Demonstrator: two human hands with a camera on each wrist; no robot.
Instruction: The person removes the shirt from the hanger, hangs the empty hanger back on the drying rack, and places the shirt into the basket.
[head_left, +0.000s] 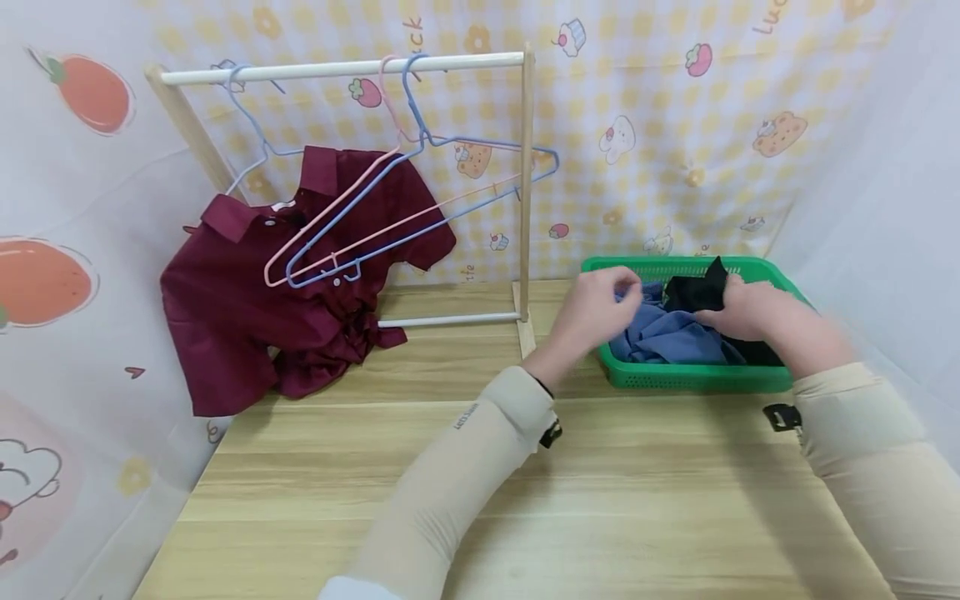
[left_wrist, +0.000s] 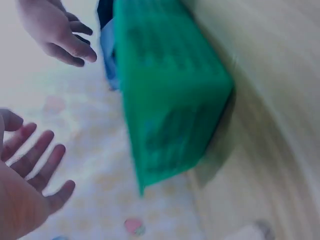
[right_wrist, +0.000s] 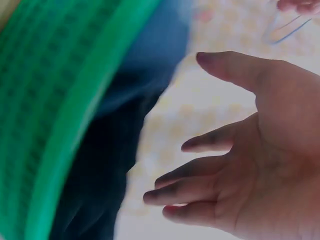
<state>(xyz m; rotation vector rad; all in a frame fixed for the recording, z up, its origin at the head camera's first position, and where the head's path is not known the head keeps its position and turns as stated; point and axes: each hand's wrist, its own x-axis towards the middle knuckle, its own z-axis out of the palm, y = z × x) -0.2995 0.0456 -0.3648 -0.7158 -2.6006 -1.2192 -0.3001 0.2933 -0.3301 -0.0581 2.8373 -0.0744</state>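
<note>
A green plastic basket (head_left: pixel 697 379) holds a folded blue garment (head_left: pixel 660 337) and black cloth (head_left: pixel 692 293). Over the basket's left end is my left hand (head_left: pixel 596 308), its fingers spread and loosely bent in the left wrist view, gripping nothing. My right hand (head_left: pixel 753 315) hovers over the right part of the basket, beside the black cloth. In the right wrist view, the fingers of my right hand (right_wrist: pixel 265 140) are extended and apart, with nothing between them and the black cloth (right_wrist: pixel 95 165) just beyond the fingertips.
Left of the basket stands a rack with a white rail (head_left: pixel 337 71) and wooden posts. A maroon shirt (head_left: pixel 240 308) hangs there on a blue hanger (head_left: pixel 258 137). Another blue hanger (head_left: pixel 408 156) and a pink hanger (head_left: pixel 330 212) hang nearer the right post. A patterned curtain (head_left: pixel 675 133) backs the wooden table (head_left: pixel 600 500).
</note>
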